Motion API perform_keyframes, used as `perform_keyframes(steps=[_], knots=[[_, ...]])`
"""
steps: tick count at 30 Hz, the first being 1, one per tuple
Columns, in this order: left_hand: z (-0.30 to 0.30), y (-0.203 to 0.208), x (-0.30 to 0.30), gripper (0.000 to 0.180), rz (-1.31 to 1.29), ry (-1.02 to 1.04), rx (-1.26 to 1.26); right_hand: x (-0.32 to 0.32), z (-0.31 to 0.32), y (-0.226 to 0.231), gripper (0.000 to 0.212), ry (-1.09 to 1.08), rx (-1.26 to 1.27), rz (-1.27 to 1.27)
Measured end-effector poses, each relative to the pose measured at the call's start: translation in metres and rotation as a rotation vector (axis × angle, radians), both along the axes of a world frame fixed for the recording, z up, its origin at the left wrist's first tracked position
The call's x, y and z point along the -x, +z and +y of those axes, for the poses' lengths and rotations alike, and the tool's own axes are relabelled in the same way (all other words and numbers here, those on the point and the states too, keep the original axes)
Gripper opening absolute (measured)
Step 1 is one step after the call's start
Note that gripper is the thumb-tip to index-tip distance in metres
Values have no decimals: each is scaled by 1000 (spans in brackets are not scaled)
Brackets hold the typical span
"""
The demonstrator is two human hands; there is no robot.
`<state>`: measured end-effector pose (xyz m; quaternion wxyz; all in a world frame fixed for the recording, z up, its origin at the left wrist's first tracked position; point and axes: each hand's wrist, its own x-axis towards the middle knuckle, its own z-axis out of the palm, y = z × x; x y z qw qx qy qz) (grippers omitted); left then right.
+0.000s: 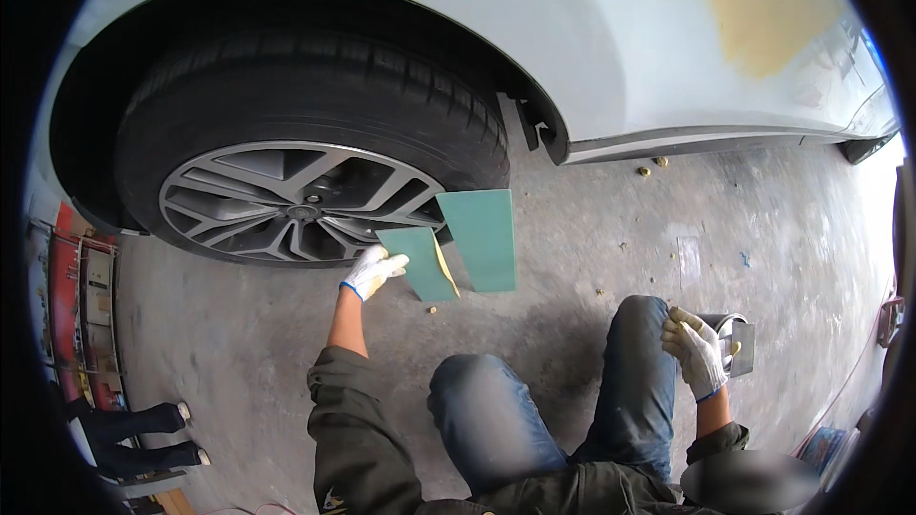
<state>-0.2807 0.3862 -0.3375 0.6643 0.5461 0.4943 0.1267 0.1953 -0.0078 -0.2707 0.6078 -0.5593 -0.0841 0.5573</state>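
Our two hands are well apart. With our left hand (375, 272) we grip the left edge of a small green board (412, 262), which carries a strip of yellow paste (445, 270) along its right edge. A larger green board (482, 243) is just to its right, near the black tyre (329, 100). To the right of our knee (641, 317), our right hand (695, 353) has its fingers curled beside a grey blade (746, 355) and a round can (725, 319); we cannot tell whether it holds the blade.

Apparently a workshop: 1 yellow-patched car (534, 38), concrete floor (592, 219).
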Motion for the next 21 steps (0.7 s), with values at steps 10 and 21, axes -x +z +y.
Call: perform_keyframes(steps=[10,21], knots=[[-7,-8,10,41,15,296,-90,-60,-28,12,46,-99,-57,-43],[-115,8,76,49,337,140,-187,-186,3,-91,56,199,679,-1095]])
